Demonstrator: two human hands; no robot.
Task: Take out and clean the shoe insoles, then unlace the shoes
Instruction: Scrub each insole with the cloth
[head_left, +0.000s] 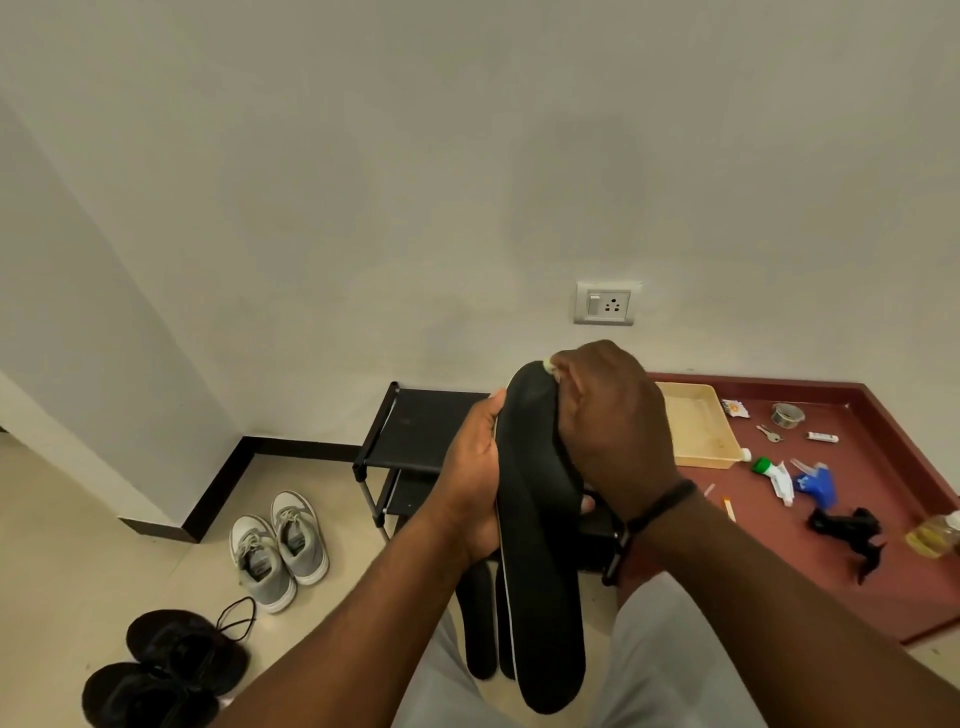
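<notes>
Left hand (470, 483) grips the black insoles (535, 545) upright at chest height, fingers curled round their edge. Right hand (608, 415) pinches a pale cloth (549, 368) against the top insole's tip. Grey shoes (278, 548) and black shoes (166, 670) sit on the floor (78, 545).

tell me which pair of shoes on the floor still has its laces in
The grey pair, standing by the black rack. The black pair nearer the camera has a loose lace lying beside it.
</notes>
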